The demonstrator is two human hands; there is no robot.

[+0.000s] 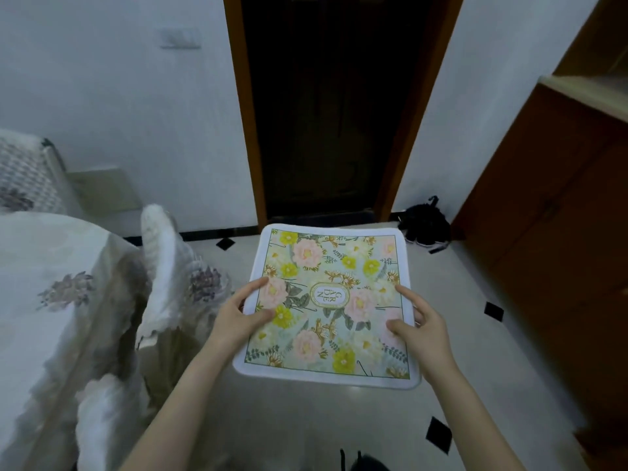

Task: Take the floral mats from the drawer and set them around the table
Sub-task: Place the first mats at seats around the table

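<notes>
- Floral mat (328, 305), white-bordered and printed with pink and yellow flowers around a "GARDEN" oval, is held flat in the air above the pale floor (306, 419), in the middle of the view.
- Left hand (238, 314) grips the mat's left edge, thumb and forefinger on top, the other fingers hidden beneath.
- Right hand (419, 329) grips the right edge the same way, thumb and forefinger spread on the print.
- Left of the mat, just beside its left edge, a table (44, 266) draped in a white flowered cloth hangs to the floor.
- On the right stands a brown wooden cabinet (550, 212), well apart from the mat.
- Far ahead is a dark doorway (326, 107), with a black bag (424, 220) near its right post.
- Bare floor lies between table and cabinet.
</notes>
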